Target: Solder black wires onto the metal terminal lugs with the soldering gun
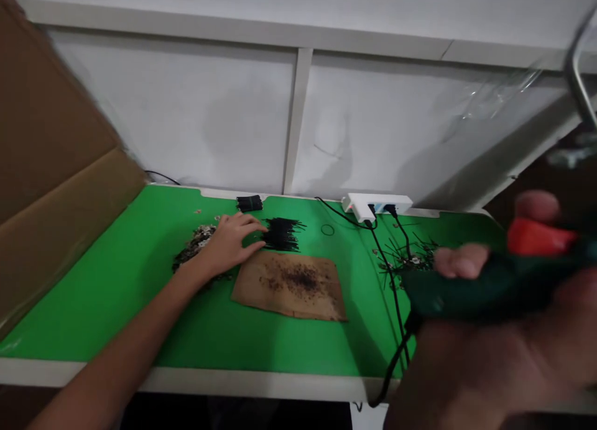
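My left hand [233,240] reaches over the table with its thumb and fingers apart, at the left ends of a pile of short black wires [282,234]. Whether the fingertips touch the wires I cannot tell. Beside that wrist lies a heap of small metal parts with dark wires [198,240], partly covered by the hand. Close to the camera, my right hand [494,349] is wrapped round a corded dark green soldering gun [480,290] with a red trigger, blurred. A curved metal tube [578,82] rises above it at the right edge.
A scorched brown cardboard piece [289,287] lies on the green tabletop [196,337]. Behind are a banded black bundle [249,203], a rubber band [327,230] and a white power strip [382,203] with cords. More wired parts [410,256] lie right; a cardboard box [56,169] stands left.
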Demonstrator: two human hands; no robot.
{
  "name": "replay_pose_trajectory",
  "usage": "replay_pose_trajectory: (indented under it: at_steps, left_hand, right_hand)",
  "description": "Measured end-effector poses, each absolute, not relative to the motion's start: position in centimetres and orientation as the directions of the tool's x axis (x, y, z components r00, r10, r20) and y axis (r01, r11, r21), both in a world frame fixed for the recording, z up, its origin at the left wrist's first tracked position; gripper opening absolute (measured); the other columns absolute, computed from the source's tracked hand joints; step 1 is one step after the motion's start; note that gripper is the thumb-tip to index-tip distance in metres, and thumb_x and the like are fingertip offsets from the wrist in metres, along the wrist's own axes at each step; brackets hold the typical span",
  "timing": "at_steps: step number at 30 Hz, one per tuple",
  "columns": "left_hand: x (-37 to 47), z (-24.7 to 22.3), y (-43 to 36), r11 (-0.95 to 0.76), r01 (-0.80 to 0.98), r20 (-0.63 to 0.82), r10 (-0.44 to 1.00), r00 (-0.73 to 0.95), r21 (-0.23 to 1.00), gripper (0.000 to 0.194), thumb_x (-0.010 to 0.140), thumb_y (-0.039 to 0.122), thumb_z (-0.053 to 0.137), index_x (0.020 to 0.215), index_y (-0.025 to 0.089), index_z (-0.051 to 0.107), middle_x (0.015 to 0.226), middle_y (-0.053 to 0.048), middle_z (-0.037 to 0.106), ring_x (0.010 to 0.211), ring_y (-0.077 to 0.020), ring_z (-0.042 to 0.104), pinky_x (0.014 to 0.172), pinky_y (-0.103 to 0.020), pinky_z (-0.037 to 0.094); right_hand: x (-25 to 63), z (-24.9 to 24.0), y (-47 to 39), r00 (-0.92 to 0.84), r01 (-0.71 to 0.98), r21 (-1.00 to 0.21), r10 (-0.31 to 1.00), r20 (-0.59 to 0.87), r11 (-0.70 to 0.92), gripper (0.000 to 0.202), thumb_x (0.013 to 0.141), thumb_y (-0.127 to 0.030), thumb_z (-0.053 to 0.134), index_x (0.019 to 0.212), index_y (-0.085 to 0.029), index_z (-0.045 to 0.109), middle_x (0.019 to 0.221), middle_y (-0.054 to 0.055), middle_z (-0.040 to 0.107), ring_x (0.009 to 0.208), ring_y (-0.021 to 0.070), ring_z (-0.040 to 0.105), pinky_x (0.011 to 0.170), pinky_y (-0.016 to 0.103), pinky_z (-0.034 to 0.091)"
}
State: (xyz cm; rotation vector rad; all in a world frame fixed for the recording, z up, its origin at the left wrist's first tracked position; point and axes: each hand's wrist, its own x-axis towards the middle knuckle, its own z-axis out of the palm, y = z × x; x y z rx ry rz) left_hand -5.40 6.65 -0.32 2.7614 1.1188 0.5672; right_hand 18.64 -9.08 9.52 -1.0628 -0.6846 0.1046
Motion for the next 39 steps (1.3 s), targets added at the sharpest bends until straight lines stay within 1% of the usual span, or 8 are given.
replay_pose_trajectory:
  at_steps: [2, 4, 7, 11, 21, 29, 34, 39]
  left_hand:
    - [-5.4, -0.6, 6.5, -0.733, 0.643, 0.307, 0.679, 0.667, 0.222, 0.020, 0.096, 0.033, 0.061, 0.108, 0.021, 0.072, 0.114, -0.009, 0.071, 0.110, -0.0276, 0.060, 0.092, -0.043, 0.039]
    - [-4.9, -0.8, 6.2, -0.750, 0.628, 0.326, 0.659, 0.678, 0.209, 0.020, 0.097, 0.032, 0.061, 0.108, 0.021, 0.072, 0.115, -0.009, 0.070, 0.109, -0.0267, 0.059, 0.093, -0.044, 0.037]
    - [-4.0, -1.1, 5.7, -0.773, 0.609, 0.347, 0.628, 0.696, 0.178, 0.019, 0.096, 0.031, 0.062, 0.108, 0.021, 0.073, 0.116, -0.009, 0.071, 0.109, -0.0263, 0.058, 0.094, -0.045, 0.036]
    - [-3.0, -1.4, 5.4, -0.782, 0.610, 0.372, 0.608, 0.701, 0.129, 0.015, 0.097, 0.026, 0.060, 0.103, 0.021, 0.073, 0.115, -0.008, 0.072, 0.109, -0.0265, 0.057, 0.093, -0.045, 0.034]
    - [-2.2, -1.3, 5.3, -0.785, 0.615, 0.392, 0.590, 0.706, 0.074, 0.019, 0.100, 0.021, 0.052, 0.094, 0.019, 0.069, 0.110, -0.009, 0.073, 0.106, -0.0257, 0.057, 0.091, -0.044, 0.034]
    - [-2.3, -1.5, 5.3, -0.774, 0.622, 0.374, 0.615, 0.695, 0.117, 0.016, 0.099, 0.023, 0.055, 0.098, 0.019, 0.070, 0.113, -0.010, 0.071, 0.106, -0.0268, 0.057, 0.091, -0.045, 0.034]
    - [-2.3, -1.3, 5.3, -0.783, 0.619, 0.367, 0.596, 0.714, 0.068, 0.013, 0.099, 0.023, 0.056, 0.095, 0.019, 0.068, 0.112, -0.009, 0.072, 0.106, -0.0262, 0.058, 0.090, -0.044, 0.033]
    - [-2.2, -1.2, 5.2, -0.777, 0.628, 0.377, 0.592, 0.712, 0.034, 0.013, 0.100, 0.021, 0.054, 0.095, 0.018, 0.066, 0.108, -0.009, 0.073, 0.104, -0.0260, 0.058, 0.088, -0.043, 0.033]
  right_hand:
    - [18.6, 10.8, -6.1, 0.767, 0.134, -0.754, 0.414, 0.489, 0.643, 0.017, 0.094, -0.039, 0.052, 0.088, -0.025, 0.060, 0.111, 0.003, 0.069, 0.050, 0.0075, 0.045, 0.048, 0.029, 0.038]
    - [18.2, 10.3, -3.4, 0.772, 0.057, -0.708, 0.419, 0.478, 0.704, 0.011, 0.091, -0.036, 0.056, 0.094, -0.025, 0.055, 0.101, 0.002, 0.072, 0.046, 0.0078, 0.047, 0.044, 0.026, 0.035]
    - [17.4, 7.5, -0.7, 0.778, 0.059, -0.756, 0.444, 0.444, 0.652, 0.023, 0.089, -0.043, 0.063, 0.096, -0.024, 0.051, 0.099, 0.003, 0.073, 0.043, 0.0083, 0.049, 0.041, 0.026, 0.035]
    - [17.2, 4.8, 0.1, 0.781, 0.046, -0.803, 0.480, 0.400, 0.594, 0.027, 0.089, -0.045, 0.065, 0.093, -0.021, 0.052, 0.094, 0.004, 0.073, 0.042, 0.0076, 0.049, 0.041, 0.024, 0.036]
    - [17.3, 4.5, 0.3, 0.791, -0.059, -0.854, 0.547, 0.275, 0.516, 0.036, 0.081, -0.050, 0.071, 0.093, -0.020, 0.053, 0.091, 0.003, 0.075, 0.042, 0.0071, 0.051, 0.041, 0.023, 0.038]
    - [16.6, 3.6, 0.4, 0.756, -0.086, -0.867, 0.600, 0.264, 0.490, 0.033, 0.081, -0.044, 0.073, 0.093, -0.019, 0.055, 0.095, 0.004, 0.076, 0.043, 0.0072, 0.052, 0.043, 0.023, 0.039]
    - [15.9, 3.1, 0.5, 0.716, -0.085, -0.881, 0.643, 0.270, 0.466, 0.034, 0.081, -0.041, 0.075, 0.099, -0.018, 0.058, 0.102, 0.005, 0.075, 0.048, 0.0061, 0.054, 0.047, 0.022, 0.042]
    - [15.8, 2.7, 0.6, 0.672, -0.084, -0.911, 0.698, 0.247, 0.403, 0.040, 0.079, -0.044, 0.076, 0.103, -0.020, 0.056, 0.097, 0.002, 0.074, 0.048, 0.0071, 0.054, 0.047, 0.023, 0.044]
